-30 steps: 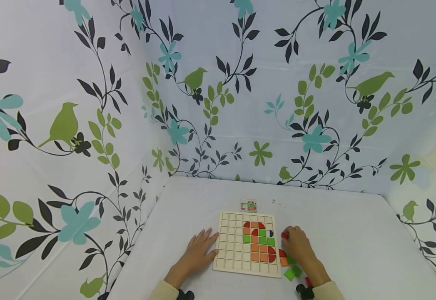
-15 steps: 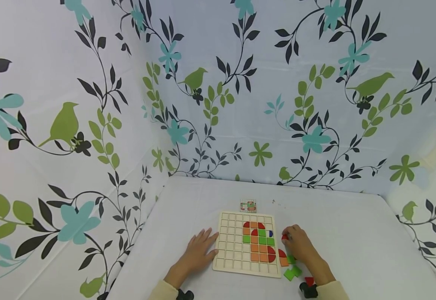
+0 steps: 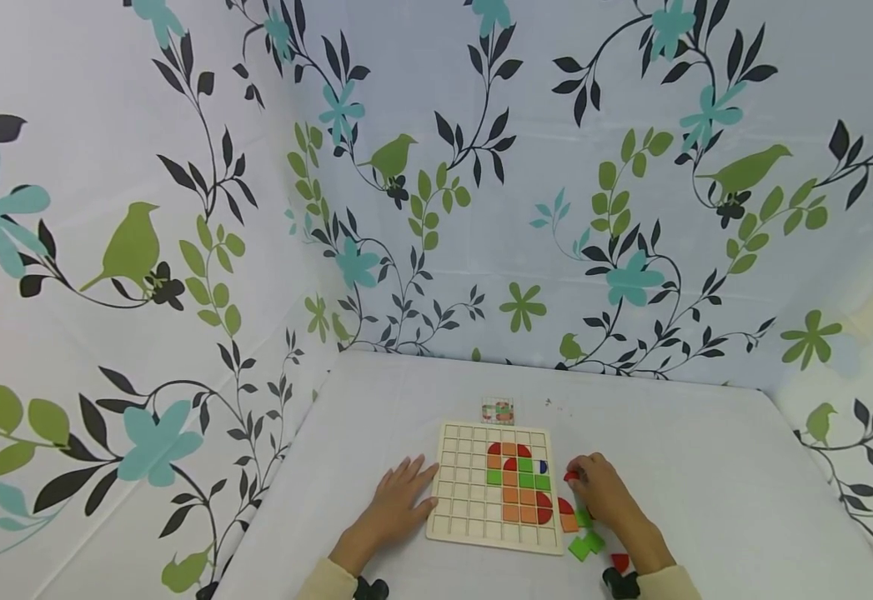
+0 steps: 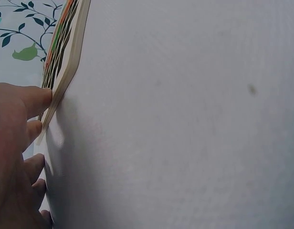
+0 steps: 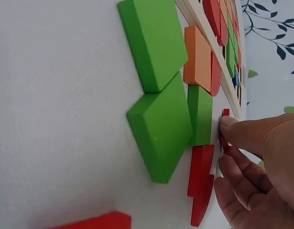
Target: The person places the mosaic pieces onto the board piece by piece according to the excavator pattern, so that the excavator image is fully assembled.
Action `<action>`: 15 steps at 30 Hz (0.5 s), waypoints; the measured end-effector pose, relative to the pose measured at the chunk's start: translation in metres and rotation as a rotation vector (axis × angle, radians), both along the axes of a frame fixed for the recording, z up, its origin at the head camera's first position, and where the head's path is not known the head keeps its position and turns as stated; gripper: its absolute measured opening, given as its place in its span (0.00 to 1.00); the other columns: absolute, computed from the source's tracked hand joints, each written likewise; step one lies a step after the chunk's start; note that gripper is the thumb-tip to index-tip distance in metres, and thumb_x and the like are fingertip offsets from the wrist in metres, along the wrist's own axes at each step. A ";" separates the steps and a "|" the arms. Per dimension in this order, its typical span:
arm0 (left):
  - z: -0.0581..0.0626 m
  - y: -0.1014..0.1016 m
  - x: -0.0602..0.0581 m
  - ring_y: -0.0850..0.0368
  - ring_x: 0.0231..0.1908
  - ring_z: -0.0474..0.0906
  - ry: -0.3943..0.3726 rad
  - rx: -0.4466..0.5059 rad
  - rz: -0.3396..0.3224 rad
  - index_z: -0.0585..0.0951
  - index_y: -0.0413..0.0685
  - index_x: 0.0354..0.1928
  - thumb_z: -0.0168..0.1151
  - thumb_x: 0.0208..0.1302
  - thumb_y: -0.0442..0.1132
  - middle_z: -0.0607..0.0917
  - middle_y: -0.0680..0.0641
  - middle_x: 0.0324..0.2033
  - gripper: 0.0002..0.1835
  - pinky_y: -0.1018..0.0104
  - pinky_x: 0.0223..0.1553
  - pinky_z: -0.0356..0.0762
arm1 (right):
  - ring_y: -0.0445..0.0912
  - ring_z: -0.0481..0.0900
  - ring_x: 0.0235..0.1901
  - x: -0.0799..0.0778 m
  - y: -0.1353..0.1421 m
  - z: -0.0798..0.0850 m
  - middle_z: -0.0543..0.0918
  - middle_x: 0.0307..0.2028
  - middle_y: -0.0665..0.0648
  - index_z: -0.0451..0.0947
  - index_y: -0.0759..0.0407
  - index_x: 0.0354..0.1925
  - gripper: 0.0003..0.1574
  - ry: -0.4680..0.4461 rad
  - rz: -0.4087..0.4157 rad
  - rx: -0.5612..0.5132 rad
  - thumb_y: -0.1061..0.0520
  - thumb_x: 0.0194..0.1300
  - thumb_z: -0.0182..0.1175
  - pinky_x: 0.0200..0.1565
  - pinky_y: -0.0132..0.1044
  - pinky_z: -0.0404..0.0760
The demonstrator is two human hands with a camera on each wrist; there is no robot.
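Note:
A square wooden grid board lies on the white table, its right part filled with red, orange, green and blue pieces. My left hand rests flat at the board's left edge, fingers spread and thumb near the rim. In the left wrist view, the fingertips touch the board's side. To the right of the board, my right hand pinches a small red piece. The right wrist view has this red piece between thumb and fingers, mostly hidden by them.
Loose green tiles, an orange tile and a red rounded piece lie along the board's right edge. Another red piece sits by the right wrist. A small pattern card lies behind the board.
My right wrist has swung slightly to the right, uncovering more of the red and green pieces beneath it. The pinched red piece has turned a little. The left hand stays still.

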State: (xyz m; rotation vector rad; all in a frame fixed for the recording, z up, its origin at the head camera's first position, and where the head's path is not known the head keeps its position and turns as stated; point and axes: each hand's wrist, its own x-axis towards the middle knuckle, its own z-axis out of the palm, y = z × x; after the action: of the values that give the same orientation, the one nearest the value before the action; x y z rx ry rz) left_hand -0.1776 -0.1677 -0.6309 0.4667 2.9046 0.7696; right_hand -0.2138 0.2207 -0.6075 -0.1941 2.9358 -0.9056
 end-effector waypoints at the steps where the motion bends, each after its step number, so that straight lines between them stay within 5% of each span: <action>1: 0.000 0.000 0.000 0.35 0.81 0.54 0.000 -0.001 -0.001 0.69 0.54 0.79 0.58 0.78 0.54 0.63 0.40 0.81 0.33 0.29 0.78 0.49 | 0.49 0.75 0.43 0.000 0.000 0.000 0.78 0.44 0.58 0.82 0.63 0.51 0.12 0.004 -0.004 0.006 0.61 0.72 0.68 0.53 0.50 0.86; 9: -0.001 0.000 0.000 0.35 0.81 0.55 0.007 -0.013 -0.006 0.68 0.53 0.79 0.59 0.78 0.54 0.63 0.39 0.81 0.33 0.29 0.78 0.50 | 0.50 0.78 0.45 -0.005 -0.018 0.008 0.79 0.46 0.60 0.82 0.64 0.54 0.16 0.092 -0.034 0.029 0.60 0.71 0.69 0.53 0.50 0.88; 15: -0.003 -0.001 -0.002 0.34 0.81 0.54 0.008 -0.010 -0.003 0.68 0.54 0.79 0.58 0.78 0.55 0.63 0.40 0.81 0.33 0.28 0.78 0.49 | 0.46 0.78 0.44 0.005 -0.055 0.018 0.79 0.45 0.55 0.83 0.59 0.52 0.12 0.136 0.096 -0.040 0.59 0.72 0.69 0.47 0.42 0.86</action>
State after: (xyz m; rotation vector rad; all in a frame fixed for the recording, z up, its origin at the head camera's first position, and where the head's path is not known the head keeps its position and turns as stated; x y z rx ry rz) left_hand -0.1798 -0.1683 -0.6335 0.4743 2.9129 0.7547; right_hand -0.2093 0.1656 -0.5893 -0.4110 3.0013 -0.9751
